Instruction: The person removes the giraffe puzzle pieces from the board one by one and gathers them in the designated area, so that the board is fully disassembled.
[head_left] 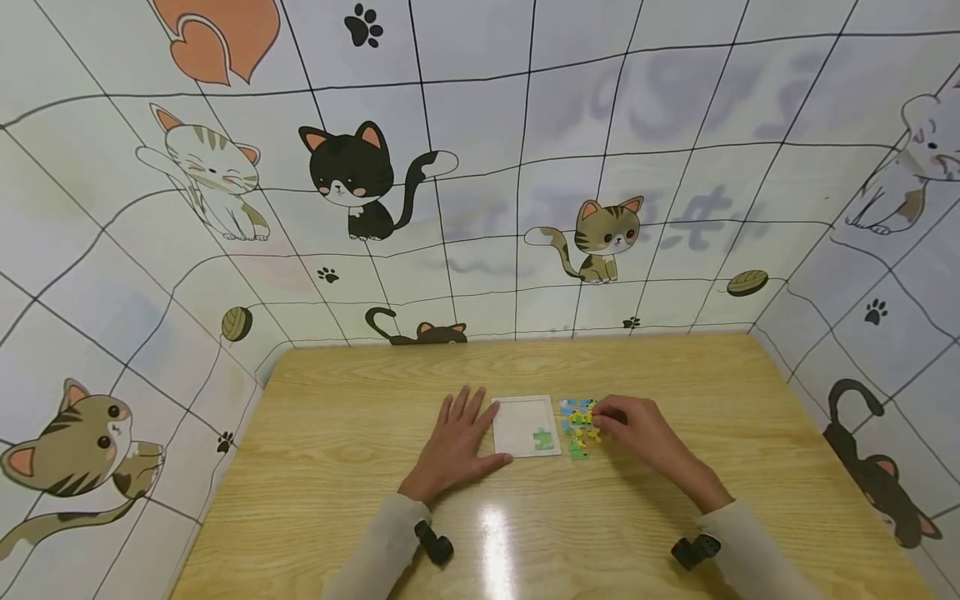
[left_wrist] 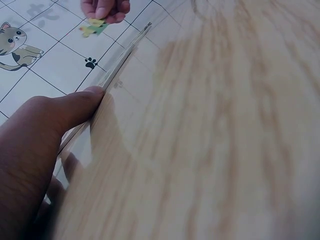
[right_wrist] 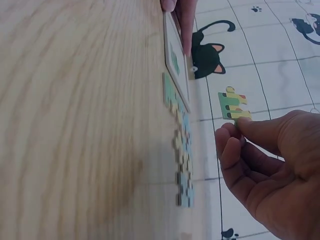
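A white puzzle tray (head_left: 517,421) lies on the table with one green puzzle piece (head_left: 543,439) in its near right corner. My left hand (head_left: 459,442) is spread flat at the tray's left side, thumb and fingers touching its edge. Between thumb and fingers my right hand (right_wrist: 270,160) pinches a green and yellow puzzle piece (right_wrist: 234,105), raised above the table. Below it, just right of the tray, several blue, yellow and green loose pieces (right_wrist: 182,150) lie close together. The left wrist view also has the held piece (left_wrist: 94,27) in the distance.
The wooden table (head_left: 337,433) stretches around the tray on all sides. White walls with cartoon cats and grid lines (head_left: 480,208) stand behind and at both sides of it. Each sleeve carries a black wrist camera (head_left: 433,543).
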